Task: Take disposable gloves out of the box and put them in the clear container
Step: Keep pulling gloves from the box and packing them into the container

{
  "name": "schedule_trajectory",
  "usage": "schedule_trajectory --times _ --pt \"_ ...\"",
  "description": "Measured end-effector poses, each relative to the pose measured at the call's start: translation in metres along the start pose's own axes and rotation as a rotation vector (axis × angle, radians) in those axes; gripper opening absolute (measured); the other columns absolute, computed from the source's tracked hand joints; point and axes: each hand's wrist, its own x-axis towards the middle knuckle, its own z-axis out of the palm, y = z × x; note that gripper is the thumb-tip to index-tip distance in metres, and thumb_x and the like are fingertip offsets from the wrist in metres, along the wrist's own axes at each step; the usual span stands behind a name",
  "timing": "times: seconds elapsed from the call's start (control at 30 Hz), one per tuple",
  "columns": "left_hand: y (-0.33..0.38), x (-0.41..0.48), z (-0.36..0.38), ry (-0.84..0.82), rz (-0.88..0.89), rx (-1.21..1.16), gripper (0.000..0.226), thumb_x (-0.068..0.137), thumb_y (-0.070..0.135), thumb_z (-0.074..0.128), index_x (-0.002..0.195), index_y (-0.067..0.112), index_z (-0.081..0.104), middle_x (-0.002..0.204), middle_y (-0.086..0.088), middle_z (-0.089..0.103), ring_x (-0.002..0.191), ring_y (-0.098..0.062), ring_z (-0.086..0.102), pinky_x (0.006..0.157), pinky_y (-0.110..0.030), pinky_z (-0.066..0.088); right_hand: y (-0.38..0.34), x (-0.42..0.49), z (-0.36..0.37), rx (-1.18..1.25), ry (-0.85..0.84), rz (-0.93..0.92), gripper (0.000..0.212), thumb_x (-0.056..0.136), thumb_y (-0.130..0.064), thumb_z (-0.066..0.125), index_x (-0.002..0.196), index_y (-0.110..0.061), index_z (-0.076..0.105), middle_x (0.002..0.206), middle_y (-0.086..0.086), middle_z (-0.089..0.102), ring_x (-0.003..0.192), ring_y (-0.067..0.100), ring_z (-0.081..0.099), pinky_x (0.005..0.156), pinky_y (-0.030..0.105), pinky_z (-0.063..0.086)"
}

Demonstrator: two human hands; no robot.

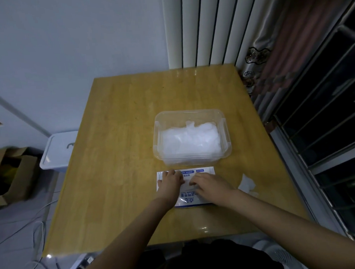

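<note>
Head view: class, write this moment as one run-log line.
left hand: on glove box | right hand: fingers on box top | clear container: holds gloves

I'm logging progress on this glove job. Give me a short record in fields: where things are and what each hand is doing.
surface: wooden table
clear container: open-topped, on the table beyond the box
gloves: white heap inside the container
box: lies flat, under both hands
left hand: rests on the box's left part
right hand: fingers at the box's middle; pinch unclear
loose white piece: on the table, right of the box
</note>
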Motion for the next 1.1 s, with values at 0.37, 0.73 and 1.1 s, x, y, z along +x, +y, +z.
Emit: schedule_trajectory --times 0.37,0.73,1.1 --pt "-0.015 -0.008 -0.011 0.118 0.021 -0.579 0.029 0.097 0.006 0.046 0.074 0.022 0.041 0.072 0.009 0.056 0.075 -0.014 0.059 0.062 -0.010 0.040 -0.011 0.019 0.007 -0.007 0.092 0.082 0.030 0.097 -0.033 0.050 0.123 -0.020 0.056 0.124 0.000 0.057 0.107 0.017 0.056 0.080 0.024 0.043" --pt "-0.024 -0.024 0.000 -0.092 0.054 -0.099 0.082 0.071 0.035 0.079 0.141 0.020 0.037 0.146 0.003 0.038 0.134 -0.016 0.030 0.106 -0.029 0.030 -0.020 0.020 0.005 0.116 0.181 0.036 0.015 0.096 -0.010 0.045 0.091 -0.012 0.059 0.086 0.000 0.057 0.079 0.019 0.053 0.070 0.029 0.042" --pt "-0.019 -0.018 0.009 -0.046 0.016 0.010 0.088 0.074 0.047 0.074 0.146 0.023 0.029 0.154 0.007 0.026 0.140 -0.015 0.020 0.111 -0.033 0.023 0.006 0.000 -0.010 0.510 0.455 0.084 0.018 0.095 -0.007 0.049 0.078 -0.004 0.054 0.077 0.004 0.060 0.076 0.014 0.058 0.069 0.032 0.049"
